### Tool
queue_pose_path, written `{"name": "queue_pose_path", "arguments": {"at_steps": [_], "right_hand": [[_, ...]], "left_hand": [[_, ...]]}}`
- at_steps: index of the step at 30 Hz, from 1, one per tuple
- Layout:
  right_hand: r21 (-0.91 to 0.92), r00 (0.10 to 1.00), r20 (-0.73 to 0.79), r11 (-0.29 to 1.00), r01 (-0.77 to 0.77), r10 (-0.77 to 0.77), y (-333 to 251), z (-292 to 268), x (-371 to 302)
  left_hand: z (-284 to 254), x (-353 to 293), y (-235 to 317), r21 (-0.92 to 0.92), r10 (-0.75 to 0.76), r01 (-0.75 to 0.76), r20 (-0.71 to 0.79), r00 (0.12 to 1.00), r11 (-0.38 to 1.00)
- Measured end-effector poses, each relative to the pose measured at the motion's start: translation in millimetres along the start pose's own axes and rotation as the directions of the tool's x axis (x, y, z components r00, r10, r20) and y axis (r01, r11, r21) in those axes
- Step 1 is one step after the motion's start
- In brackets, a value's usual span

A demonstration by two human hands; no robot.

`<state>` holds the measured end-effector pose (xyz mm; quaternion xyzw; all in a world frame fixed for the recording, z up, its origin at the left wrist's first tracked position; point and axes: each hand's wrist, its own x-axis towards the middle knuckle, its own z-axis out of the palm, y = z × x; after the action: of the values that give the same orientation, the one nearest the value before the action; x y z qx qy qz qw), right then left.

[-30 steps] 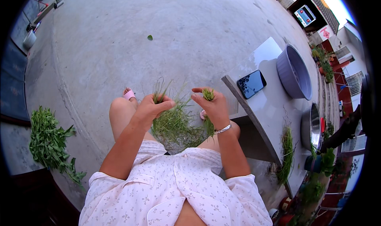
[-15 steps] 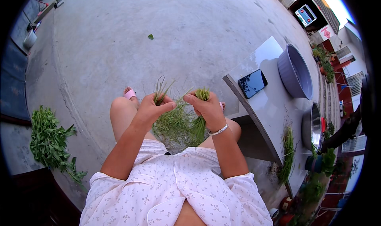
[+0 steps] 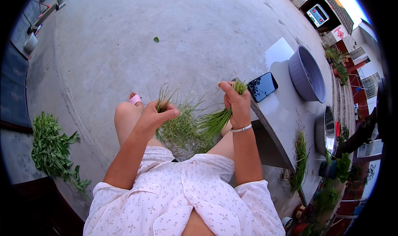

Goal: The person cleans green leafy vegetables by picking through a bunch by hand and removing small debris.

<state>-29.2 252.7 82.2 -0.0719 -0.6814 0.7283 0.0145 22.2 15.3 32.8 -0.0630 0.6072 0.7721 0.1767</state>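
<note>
From the head camera, the person sits over a concrete yard. The right hand (image 3: 236,103), just right of frame centre, is clenched around a neat bunch of green chives (image 3: 215,121); its cut ends poke up above the fist and the blades fan down-left, so its long axis slants from upper right to lower left. The left hand (image 3: 159,113), apart from it, pinches a few loose strands (image 3: 162,101) standing upright. Between them lies the tangled chive pile (image 3: 182,130). These look light, limp and easily bruised; best held near the stiffer root ends. At right, a grey table (image 3: 277,107) carries a phone (image 3: 262,87).
</note>
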Motion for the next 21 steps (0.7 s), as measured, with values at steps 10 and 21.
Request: {"name": "queue_pose_path", "arguments": {"at_steps": [10, 21], "right_hand": [[-0.407, 0.924, 0.242, 0.833, 0.375, -0.297, 13.2, 14.6, -10.1], [-0.451, 0.856, 0.383, 0.739, 0.501, -0.347, 16.1, 24.6, -11.5]], "left_hand": [[-4.7, -0.3, 1.7, -0.155, -0.075, 0.089, 0.091, 0.993, 0.984], [-8.3, 0.3, 4.7, -0.308, -0.114, 0.161, 0.164, 0.980, 0.938]]}}
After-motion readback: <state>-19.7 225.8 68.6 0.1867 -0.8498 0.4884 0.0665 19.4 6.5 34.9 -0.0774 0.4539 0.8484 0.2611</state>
